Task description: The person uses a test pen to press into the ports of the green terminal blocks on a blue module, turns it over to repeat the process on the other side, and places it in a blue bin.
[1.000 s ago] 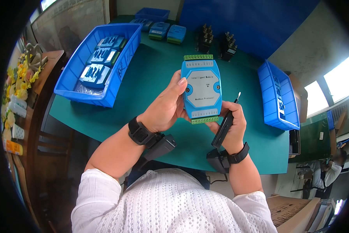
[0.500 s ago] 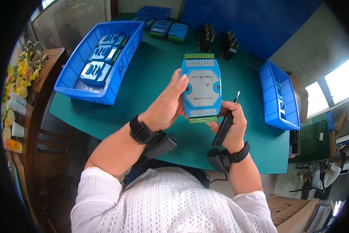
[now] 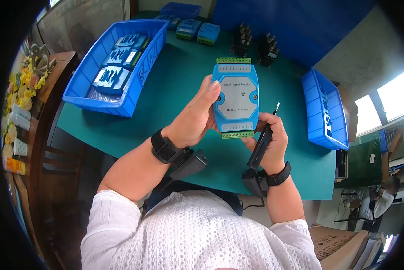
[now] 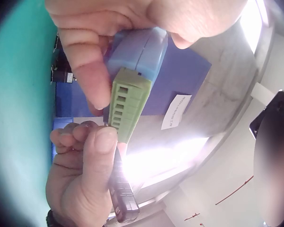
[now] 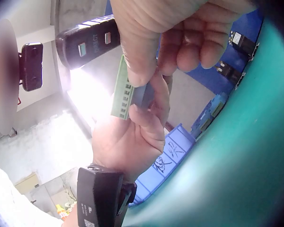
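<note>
A blue module (image 3: 236, 101) with a grey label reading "Intelligent Module" is held up face-on over the table, green terminal strips (image 3: 237, 135) along its top and bottom ends. My left hand (image 3: 195, 110) grips it by the left side, thumb on the front edge and fingers behind. At its lower right corner, my right hand (image 3: 274, 141) touches it with the thumb. That hand also holds a black voltage tester screwdriver (image 3: 259, 150), its slim metal tip pointing up and away. In the right wrist view two metal buttons show on the tester's handle (image 5: 92, 42).
On the left of the green table (image 3: 179, 81) stands a blue crate (image 3: 139, 85) with several modules in it. Another blue crate (image 3: 316, 105) is at the right. Toward the back lie more modules (image 3: 208, 33) and black terminal-topped components (image 3: 241, 42).
The head view has shifted slightly, so the table things sit a little higher in it. Both hands and the module appear slightly higher and further right; their hold is the same.
</note>
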The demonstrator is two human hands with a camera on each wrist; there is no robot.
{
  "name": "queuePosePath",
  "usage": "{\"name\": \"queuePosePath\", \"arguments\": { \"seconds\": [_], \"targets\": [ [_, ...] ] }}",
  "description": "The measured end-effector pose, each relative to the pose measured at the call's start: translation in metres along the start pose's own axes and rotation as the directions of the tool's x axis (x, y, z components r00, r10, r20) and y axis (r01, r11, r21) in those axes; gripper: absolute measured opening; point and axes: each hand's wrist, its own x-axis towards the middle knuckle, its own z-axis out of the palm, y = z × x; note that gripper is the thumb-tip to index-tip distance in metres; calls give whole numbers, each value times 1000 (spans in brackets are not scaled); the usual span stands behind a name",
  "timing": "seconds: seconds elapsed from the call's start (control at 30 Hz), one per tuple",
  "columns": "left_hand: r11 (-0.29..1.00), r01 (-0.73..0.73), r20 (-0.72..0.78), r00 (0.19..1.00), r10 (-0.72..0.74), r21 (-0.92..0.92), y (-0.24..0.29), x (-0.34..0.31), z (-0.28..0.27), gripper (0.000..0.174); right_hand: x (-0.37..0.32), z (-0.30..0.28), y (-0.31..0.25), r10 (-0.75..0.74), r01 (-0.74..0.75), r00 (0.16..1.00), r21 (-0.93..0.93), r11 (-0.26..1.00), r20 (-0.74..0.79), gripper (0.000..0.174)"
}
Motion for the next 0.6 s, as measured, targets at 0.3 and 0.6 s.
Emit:
{"name": "queuePosePath", "arguments": {
  "seconds": [0.3, 0.6],
  "targets": [
    [997, -41, -36, 998, 44, 64, -1, 3, 3, 44, -1, 0, 0, 11, -11, 1000, -12, 1000, 1, 50],
    [1000, 11, -43, 999, -10, 28, 0, 0, 2, 46, -2, 1, 3, 39, -39, 999, 37, 999, -10, 52]
  ]
}}
